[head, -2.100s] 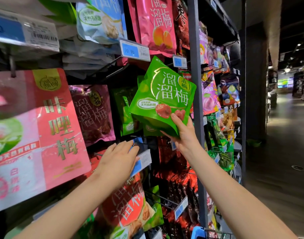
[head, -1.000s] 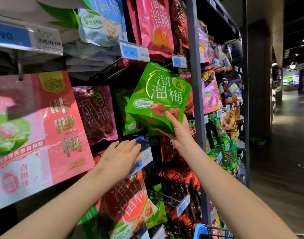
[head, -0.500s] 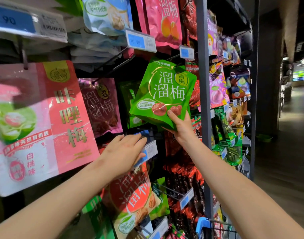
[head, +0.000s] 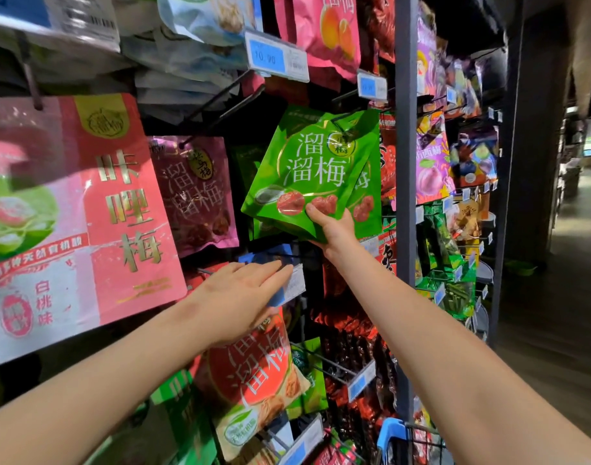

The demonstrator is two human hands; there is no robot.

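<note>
My right hand (head: 332,228) grips the bottom edge of a green snack pouch (head: 307,166) printed with white characters and red plums. The pouch's top is up against a display hook, level with a second green pouch (head: 366,193) hanging just behind it. My left hand (head: 243,298) lies with straight fingers on a blue and white price tag (head: 292,285) at the end of a lower hook, below and left of the green pouch.
Hanging snack bags fill the rack: a big pink pouch (head: 86,209) at left, a dark pink one (head: 195,193), a red one (head: 253,377) below. A grey upright post (head: 405,162) stands right of the green pouch. A blue basket handle (head: 391,434) shows low. The aisle opens at right.
My right hand has carried the green pouch up and toward the rack, so its top now meets the hook. My left hand has stayed on the price tag.
</note>
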